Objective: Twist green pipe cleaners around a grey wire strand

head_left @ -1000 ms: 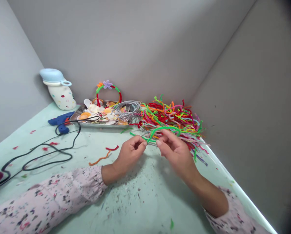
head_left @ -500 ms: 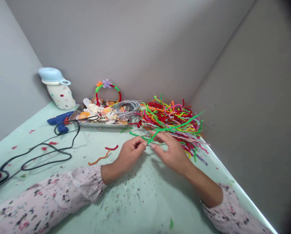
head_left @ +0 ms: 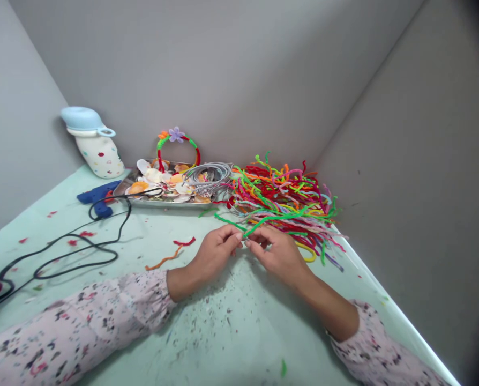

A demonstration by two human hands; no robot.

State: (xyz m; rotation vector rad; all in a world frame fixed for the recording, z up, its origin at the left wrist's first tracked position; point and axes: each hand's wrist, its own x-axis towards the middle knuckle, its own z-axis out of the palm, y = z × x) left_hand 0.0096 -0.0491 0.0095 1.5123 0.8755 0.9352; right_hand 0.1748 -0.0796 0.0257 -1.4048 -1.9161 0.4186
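Between my two hands runs a green pipe cleaner, bent near my fingertips, with one short end pointing back left and a long end reaching right over the pile. My left hand pinches it between thumb and fingers at the bend. Right beside it, my right hand has its thumb and index finger closed on the same spot. A thin grey bit shows at the fingertips; what it is I cannot make out. Just behind my hands lies a heap of coloured pipe cleaners.
A metal tray of seashells holds a coil of grey wire. A flower-trimmed pipe-cleaner ring stands at the back. Left are a blue glue gun, its black cord, a bottle and an orange scrap.
My right hand's fingers have closed in at the bend of the green pipe cleaner. Its long end has dropped lower toward the pile. My left hand stays nearly in place.
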